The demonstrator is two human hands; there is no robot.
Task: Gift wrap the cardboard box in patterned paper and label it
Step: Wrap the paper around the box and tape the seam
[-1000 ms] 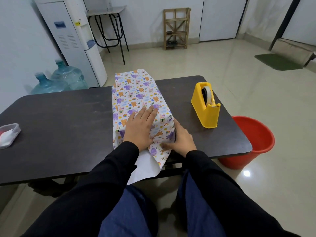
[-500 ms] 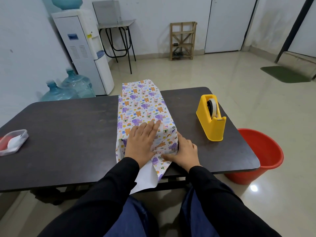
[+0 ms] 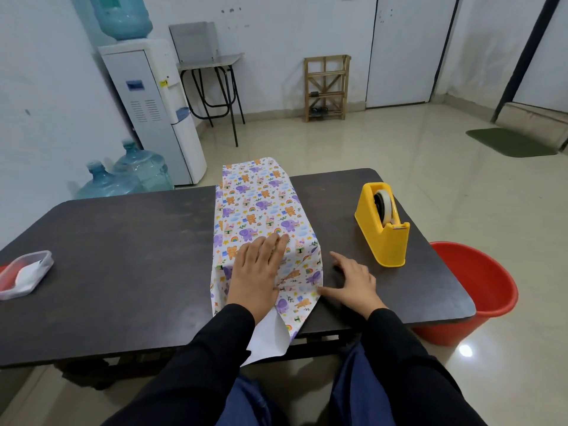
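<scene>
The paper-wrapped cardboard box [image 3: 261, 207] lies mid-bench straight ahead, its long axis running away from the person, with the unfinished near end and its loose paper flap [image 3: 270, 336] right under both hands. The left hand [image 3: 256, 272] presses flat, fingers straight, on the box top, while the right hand [image 3: 353, 281] rests open on the bench [image 3: 123, 256] beside the near right corner, thumb touching the fold, gripping nothing. The yellow tape dispenser [image 3: 381, 232] stands to the right (nearer the right hand, which I judge best placed to fetch tape); the bench is dark, with a red bucket [image 3: 473, 290] on the glossy floor beside it.
</scene>
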